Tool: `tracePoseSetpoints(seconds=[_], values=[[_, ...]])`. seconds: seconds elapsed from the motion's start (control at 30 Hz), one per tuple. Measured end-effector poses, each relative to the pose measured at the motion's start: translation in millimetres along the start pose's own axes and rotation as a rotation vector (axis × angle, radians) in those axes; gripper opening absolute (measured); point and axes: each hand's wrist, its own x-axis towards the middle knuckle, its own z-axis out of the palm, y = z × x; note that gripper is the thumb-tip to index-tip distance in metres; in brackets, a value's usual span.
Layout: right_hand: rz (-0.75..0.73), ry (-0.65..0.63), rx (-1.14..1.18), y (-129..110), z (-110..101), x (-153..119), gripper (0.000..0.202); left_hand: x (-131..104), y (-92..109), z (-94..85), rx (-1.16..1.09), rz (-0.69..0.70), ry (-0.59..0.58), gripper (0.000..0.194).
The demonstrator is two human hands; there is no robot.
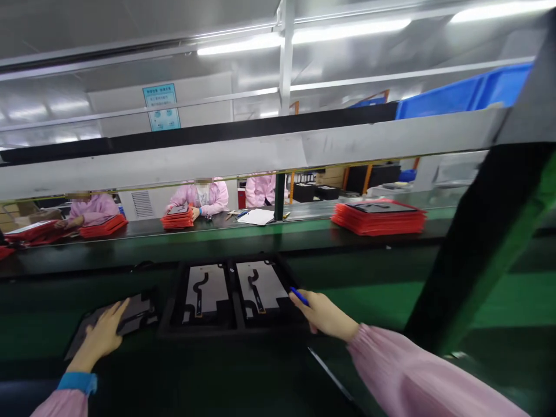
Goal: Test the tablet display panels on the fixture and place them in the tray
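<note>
My left hand [99,341], with a blue band at the wrist, lies with its fingers stretched over a flat grey-and-black panel [136,310]. The panel rests at an angle on the green work surface. In the middle, a black tray [237,331] has two compartments, each holding a panel with a pale grey back and a dark curved ribbon cable: the left panel [212,286] and the right panel [271,284]. My right hand [325,315] is closed around a blue pen-like stick [299,296] at the tray's right edge. Most of the stick is hidden by my fingers.
A thin dark rod-like item [330,373] lies below my right hand. Beyond the tray, a stack of red-edged panels [377,219] stands on the ledge. A dark green post [473,255] rises at right. Across the line, people in pink sleeves sit by red stacks [178,218].
</note>
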Motion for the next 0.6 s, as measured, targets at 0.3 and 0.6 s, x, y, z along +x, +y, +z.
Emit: tracePoseSetpoints(seconds=[0.3,0.6], values=[[0.282,-0.104,-0.023,-27.1,45.7,80.8,0.028,38.8,181.2,29.9,-0.207,0.523,0.003,0.033],[0.236,-0.143,-0.02,-29.9,62.8,83.9,0.029,-24.3,113.5,12.6,-0.093,0.236,0.028,0.039]])
